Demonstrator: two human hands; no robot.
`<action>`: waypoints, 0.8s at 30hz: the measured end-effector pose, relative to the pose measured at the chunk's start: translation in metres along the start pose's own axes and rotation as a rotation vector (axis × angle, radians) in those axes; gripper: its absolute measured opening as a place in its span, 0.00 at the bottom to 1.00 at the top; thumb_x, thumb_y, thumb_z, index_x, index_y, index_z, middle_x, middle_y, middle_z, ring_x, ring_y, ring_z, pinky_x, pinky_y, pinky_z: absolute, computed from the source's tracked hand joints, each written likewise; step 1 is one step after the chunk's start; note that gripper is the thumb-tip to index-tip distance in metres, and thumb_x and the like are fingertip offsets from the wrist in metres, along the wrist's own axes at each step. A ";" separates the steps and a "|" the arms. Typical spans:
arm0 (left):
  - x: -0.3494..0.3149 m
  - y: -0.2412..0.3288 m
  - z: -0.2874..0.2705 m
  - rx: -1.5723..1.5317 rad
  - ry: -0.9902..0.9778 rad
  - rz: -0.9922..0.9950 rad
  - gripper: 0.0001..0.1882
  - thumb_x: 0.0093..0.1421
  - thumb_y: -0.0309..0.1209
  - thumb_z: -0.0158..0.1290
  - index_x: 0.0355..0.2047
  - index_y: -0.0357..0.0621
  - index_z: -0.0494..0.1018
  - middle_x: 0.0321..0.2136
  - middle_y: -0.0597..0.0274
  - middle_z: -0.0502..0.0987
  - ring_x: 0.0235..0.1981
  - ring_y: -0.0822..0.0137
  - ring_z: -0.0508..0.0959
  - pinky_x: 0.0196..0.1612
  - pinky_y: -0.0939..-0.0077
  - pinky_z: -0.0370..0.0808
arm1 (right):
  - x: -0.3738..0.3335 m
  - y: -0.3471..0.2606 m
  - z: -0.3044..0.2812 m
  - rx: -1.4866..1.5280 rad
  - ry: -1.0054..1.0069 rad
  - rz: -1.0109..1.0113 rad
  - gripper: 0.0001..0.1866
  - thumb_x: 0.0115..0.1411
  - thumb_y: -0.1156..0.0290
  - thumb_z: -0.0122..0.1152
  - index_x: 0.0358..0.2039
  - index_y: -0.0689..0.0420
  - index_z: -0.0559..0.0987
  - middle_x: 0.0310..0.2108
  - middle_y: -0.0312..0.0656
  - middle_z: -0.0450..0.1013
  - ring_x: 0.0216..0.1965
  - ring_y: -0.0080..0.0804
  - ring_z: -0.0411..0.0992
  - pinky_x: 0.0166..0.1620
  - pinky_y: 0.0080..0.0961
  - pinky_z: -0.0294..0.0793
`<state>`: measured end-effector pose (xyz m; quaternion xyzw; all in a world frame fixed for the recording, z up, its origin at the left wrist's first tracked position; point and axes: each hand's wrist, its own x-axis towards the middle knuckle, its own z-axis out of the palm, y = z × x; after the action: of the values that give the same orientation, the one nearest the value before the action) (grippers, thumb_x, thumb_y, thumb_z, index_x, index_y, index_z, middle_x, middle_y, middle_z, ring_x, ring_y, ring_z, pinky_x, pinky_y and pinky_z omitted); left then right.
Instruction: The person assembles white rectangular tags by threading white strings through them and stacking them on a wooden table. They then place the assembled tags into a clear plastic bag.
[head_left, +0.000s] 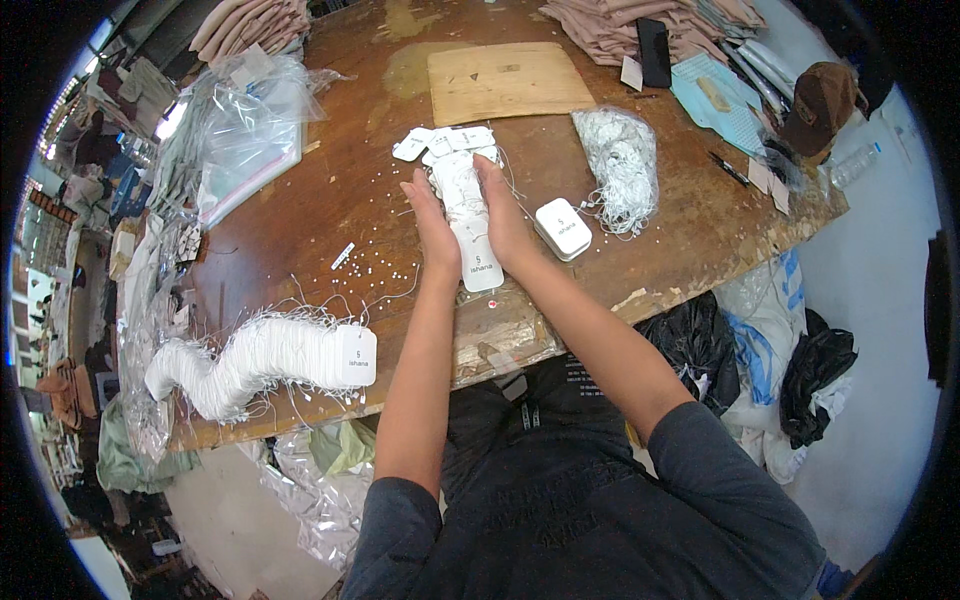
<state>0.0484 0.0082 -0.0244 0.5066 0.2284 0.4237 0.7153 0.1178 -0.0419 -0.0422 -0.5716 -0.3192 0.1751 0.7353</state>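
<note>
Before me lies a row of overlapping white hang tags (479, 262) with thin strings. My left hand (436, 228) rests along its left side and my right hand (504, 218) along its right. Both have their fingers stretched out straight, palms turned inward against the tags' edges. Past my fingertips is a loose cluster of white tags (412, 144). To the right of my right hand sits a small stack of white tags (565, 229), strings trailing. A long, curving row of strung white tags (345, 355) stands on edge at the table's near left.
The worn wooden table (370, 190) carries scattered small white bits, a wooden board (510, 82) and a clear bag of white strings (616, 165). Plastic bags (255, 140) lie left. Folded pink cloth (625, 25), a phone (654, 54) and a pen (728, 168) are at right.
</note>
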 end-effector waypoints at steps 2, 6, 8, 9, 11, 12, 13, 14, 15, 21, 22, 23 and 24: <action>-0.001 -0.001 -0.002 0.131 0.082 0.049 0.41 0.70 0.57 0.21 0.67 0.32 0.43 0.70 0.47 0.42 0.71 0.58 0.41 0.70 0.67 0.36 | -0.004 -0.002 -0.002 -0.083 0.027 -0.018 0.31 0.72 0.51 0.28 0.56 0.66 0.67 0.57 0.56 0.65 0.60 0.47 0.61 0.63 0.34 0.55; -0.002 0.003 -0.010 0.240 0.107 0.073 0.44 0.67 0.61 0.18 0.67 0.33 0.43 0.70 0.48 0.43 0.71 0.59 0.41 0.71 0.65 0.34 | -0.013 -0.015 -0.006 -0.199 0.057 -0.045 0.28 0.71 0.53 0.32 0.52 0.66 0.69 0.52 0.56 0.67 0.56 0.48 0.64 0.60 0.36 0.59; -0.003 0.007 -0.013 0.250 0.088 0.068 0.44 0.67 0.61 0.18 0.67 0.33 0.44 0.69 0.48 0.44 0.71 0.59 0.41 0.71 0.65 0.34 | -0.016 -0.023 -0.005 -0.246 0.046 -0.069 0.27 0.71 0.53 0.34 0.51 0.66 0.70 0.51 0.56 0.68 0.55 0.49 0.64 0.59 0.37 0.60; -0.005 0.009 -0.014 0.266 0.078 0.056 0.43 0.68 0.60 0.18 0.67 0.34 0.45 0.69 0.48 0.45 0.71 0.59 0.41 0.71 0.64 0.34 | -0.016 -0.027 -0.004 -0.273 0.037 -0.091 0.27 0.71 0.53 0.34 0.50 0.66 0.70 0.51 0.56 0.68 0.54 0.49 0.65 0.58 0.37 0.60; -0.012 0.014 -0.016 0.282 0.092 0.071 0.42 0.68 0.60 0.19 0.67 0.35 0.47 0.69 0.48 0.47 0.71 0.59 0.43 0.71 0.63 0.35 | -0.019 -0.037 -0.003 -0.312 0.039 -0.128 0.25 0.71 0.54 0.36 0.50 0.65 0.70 0.50 0.56 0.68 0.53 0.50 0.65 0.58 0.37 0.61; -0.016 0.018 -0.018 0.304 0.098 0.080 0.42 0.68 0.59 0.20 0.67 0.35 0.48 0.68 0.49 0.48 0.71 0.59 0.44 0.71 0.63 0.36 | -0.021 -0.043 -0.003 -0.325 0.049 -0.144 0.25 0.70 0.55 0.38 0.50 0.65 0.70 0.50 0.56 0.67 0.53 0.50 0.66 0.57 0.37 0.61; -0.022 0.023 -0.019 0.323 0.100 0.101 0.40 0.69 0.58 0.21 0.66 0.35 0.50 0.67 0.49 0.51 0.70 0.58 0.46 0.70 0.62 0.38 | -0.023 -0.050 -0.005 -0.331 0.064 -0.151 0.24 0.70 0.56 0.39 0.50 0.64 0.70 0.50 0.56 0.67 0.53 0.50 0.66 0.57 0.37 0.62; -0.030 0.028 -0.022 0.353 0.098 0.126 0.38 0.70 0.56 0.22 0.65 0.35 0.52 0.67 0.49 0.53 0.70 0.58 0.47 0.70 0.62 0.39 | -0.028 -0.057 -0.009 -0.343 0.061 -0.242 0.23 0.69 0.57 0.42 0.50 0.64 0.71 0.50 0.55 0.68 0.52 0.49 0.66 0.56 0.38 0.63; -0.038 0.033 -0.024 0.383 0.098 0.148 0.37 0.70 0.55 0.24 0.64 0.36 0.54 0.66 0.49 0.55 0.69 0.58 0.49 0.70 0.61 0.41 | -0.033 -0.065 -0.016 -0.349 0.063 -0.326 0.22 0.68 0.57 0.45 0.50 0.64 0.71 0.50 0.55 0.68 0.52 0.49 0.66 0.55 0.38 0.63; -0.094 0.052 -0.033 0.610 0.065 0.327 0.22 0.71 0.40 0.35 0.52 0.35 0.69 0.57 0.48 0.66 0.61 0.55 0.63 0.64 0.64 0.55 | -0.061 -0.095 -0.089 -0.705 0.081 -0.364 0.20 0.59 0.63 0.60 0.47 0.63 0.73 0.45 0.51 0.71 0.49 0.50 0.68 0.52 0.40 0.66; -0.100 0.051 -0.032 0.573 0.055 0.336 0.19 0.69 0.37 0.40 0.49 0.35 0.70 0.56 0.49 0.67 0.60 0.55 0.64 0.63 0.64 0.58 | -0.061 -0.095 -0.098 -0.773 0.100 -0.308 0.21 0.58 0.63 0.61 0.47 0.63 0.73 0.45 0.52 0.71 0.49 0.50 0.68 0.51 0.40 0.66; -0.103 0.049 -0.029 0.576 0.033 0.308 0.18 0.69 0.37 0.41 0.49 0.35 0.70 0.56 0.49 0.67 0.60 0.55 0.65 0.63 0.63 0.58 | -0.061 -0.092 -0.105 -0.841 0.125 -0.202 0.22 0.57 0.62 0.61 0.48 0.63 0.73 0.45 0.52 0.71 0.49 0.50 0.68 0.51 0.40 0.67; -0.105 0.046 -0.026 0.574 0.014 0.294 0.18 0.68 0.36 0.42 0.49 0.35 0.70 0.56 0.49 0.67 0.60 0.55 0.65 0.62 0.63 0.58 | -0.063 -0.090 -0.110 -0.901 0.054 -0.154 0.24 0.55 0.60 0.64 0.48 0.62 0.73 0.47 0.53 0.70 0.50 0.51 0.68 0.52 0.42 0.66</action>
<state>-0.0449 -0.0606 -0.0028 0.7124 0.2679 0.4440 0.4728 0.1357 -0.1866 0.0108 -0.8133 -0.3857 -0.0514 0.4325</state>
